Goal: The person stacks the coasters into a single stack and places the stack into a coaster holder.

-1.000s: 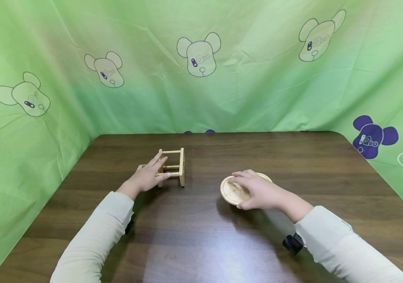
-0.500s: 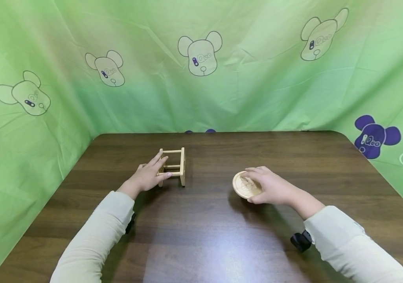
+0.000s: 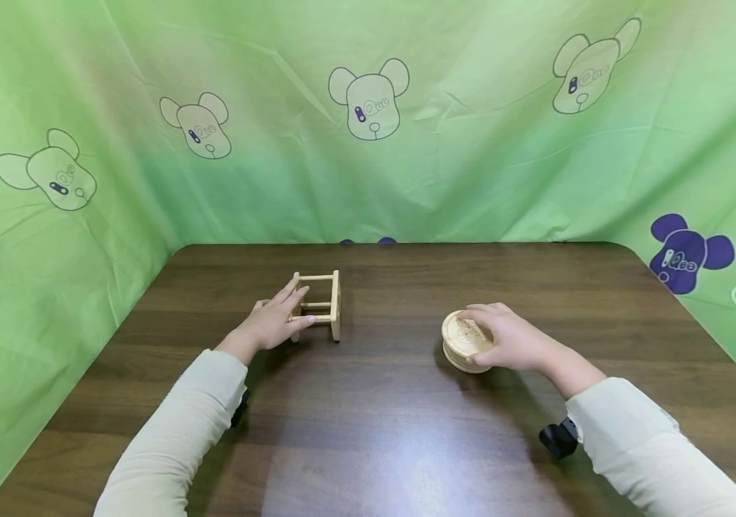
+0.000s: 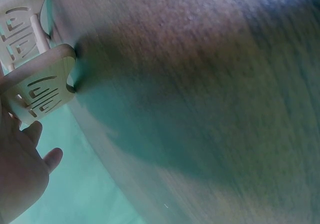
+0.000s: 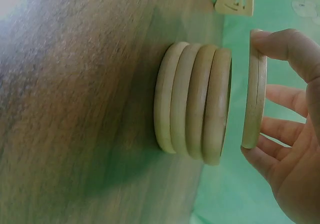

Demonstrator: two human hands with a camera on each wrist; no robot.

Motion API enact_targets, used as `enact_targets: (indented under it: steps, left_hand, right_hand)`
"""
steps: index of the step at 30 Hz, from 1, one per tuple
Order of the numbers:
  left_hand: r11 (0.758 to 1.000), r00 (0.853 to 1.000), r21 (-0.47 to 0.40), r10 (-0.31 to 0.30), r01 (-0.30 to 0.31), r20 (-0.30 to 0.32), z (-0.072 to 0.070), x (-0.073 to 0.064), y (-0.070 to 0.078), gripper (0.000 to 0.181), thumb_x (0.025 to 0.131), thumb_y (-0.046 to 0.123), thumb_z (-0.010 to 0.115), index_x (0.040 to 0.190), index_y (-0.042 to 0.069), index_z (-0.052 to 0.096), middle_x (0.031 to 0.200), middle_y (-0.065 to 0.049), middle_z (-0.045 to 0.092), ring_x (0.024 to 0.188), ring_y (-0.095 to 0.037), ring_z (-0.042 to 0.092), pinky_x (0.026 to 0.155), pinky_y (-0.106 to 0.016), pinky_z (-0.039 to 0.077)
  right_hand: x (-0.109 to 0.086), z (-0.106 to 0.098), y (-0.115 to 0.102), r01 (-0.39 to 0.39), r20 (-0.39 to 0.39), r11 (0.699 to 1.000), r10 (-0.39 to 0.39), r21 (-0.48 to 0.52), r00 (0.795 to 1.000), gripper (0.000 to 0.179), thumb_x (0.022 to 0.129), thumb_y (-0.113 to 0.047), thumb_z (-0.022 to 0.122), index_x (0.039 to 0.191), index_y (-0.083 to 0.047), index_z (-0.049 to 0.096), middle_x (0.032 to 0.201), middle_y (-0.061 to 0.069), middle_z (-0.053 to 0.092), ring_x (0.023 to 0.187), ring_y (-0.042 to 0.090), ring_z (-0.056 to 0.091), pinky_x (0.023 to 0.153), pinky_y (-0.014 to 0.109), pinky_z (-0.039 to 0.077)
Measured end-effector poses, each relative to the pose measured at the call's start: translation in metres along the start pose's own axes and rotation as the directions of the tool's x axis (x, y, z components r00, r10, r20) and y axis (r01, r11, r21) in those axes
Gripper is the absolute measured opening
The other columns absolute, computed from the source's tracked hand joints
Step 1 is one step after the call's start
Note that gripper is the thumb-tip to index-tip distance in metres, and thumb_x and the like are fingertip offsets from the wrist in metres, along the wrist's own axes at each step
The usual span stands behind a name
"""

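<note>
My right hand (image 3: 513,341) pinches a round wooden coaster (image 3: 459,334) by its rim, thumb on one side and fingers on the other. A carved pattern marks its upper face. In the right wrist view a narrow gap separates this coaster (image 5: 255,93) from a stack (image 5: 192,103) of several matching round coasters on the table. Over to the left, my left hand (image 3: 267,324) rests on the side of a small wooden rack (image 3: 336,305), fingers extended over its side panel and thumb on the front bar. The left wrist view shows the rack's cut-out side panel (image 4: 42,86).
Both things stand on a brown wood-grain table (image 3: 368,416). Green cloth (image 3: 277,187) with bear-head drawings hangs around its back and sides. A black wrist camera (image 3: 559,438) sits under the right cuff.
My right hand has moved rightward with the coaster, from left of the stack to over it, and the stack's side now shows beneath. My left hand and the rack stay put.
</note>
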State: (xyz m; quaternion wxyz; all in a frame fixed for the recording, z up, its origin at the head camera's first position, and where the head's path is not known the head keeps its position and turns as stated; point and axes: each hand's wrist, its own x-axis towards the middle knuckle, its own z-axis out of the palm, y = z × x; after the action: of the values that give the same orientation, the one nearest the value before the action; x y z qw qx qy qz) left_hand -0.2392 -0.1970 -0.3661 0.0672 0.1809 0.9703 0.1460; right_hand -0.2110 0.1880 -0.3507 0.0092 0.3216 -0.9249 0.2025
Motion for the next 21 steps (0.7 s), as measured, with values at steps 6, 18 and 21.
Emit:
enact_targets:
  steps: [6,18,21]
  left_hand:
    - [1.000,1.000,-0.006,0.002,-0.002,0.001,0.001,0.000,0.000,0.069,0.086,0.053,0.034,0.139,0.011,0.018,0.144,-0.004,-0.005,0.125,-0.025,0.023,0.092,-0.054,0.016]
    - [1.000,1.000,-0.002,0.000,0.000,-0.004,0.000,0.001,-0.001,0.069,0.086,0.053,0.034,0.139,0.011,0.019,0.144,-0.003,-0.005,0.125,-0.025,0.023,0.092,-0.054,0.017]
    - [1.000,1.000,0.001,-0.003,0.003,-0.002,0.000,0.000,0.000,0.069,0.086,0.054,0.034,0.139,0.011,0.019,0.144,-0.003,-0.005,0.125,-0.025,0.023,0.092,-0.054,0.017]
  right_hand:
    - [-0.002,0.002,0.007,0.006,-0.007,1.000,-0.006,-0.009,1.000,0.056,0.062,-0.018,0.070,0.111,0.003,0.053,0.109,0.019,0.053,0.097,0.034,0.044,0.078,0.042,0.035]
    - [-0.004,0.004,0.015,-0.005,-0.019,1.000,0.005,-0.008,1.000,0.056,0.061,-0.017,0.069,0.109,0.006,0.053,0.107,0.020,0.054,0.096,0.036,0.045,0.079,0.044,0.035]
    - [-0.005,0.004,0.016,-0.018,-0.013,1.000,0.018,0.000,1.000,0.055,0.062,-0.017,0.069,0.110,0.006,0.053,0.107,0.019,0.054,0.096,0.035,0.045,0.079,0.043,0.035]
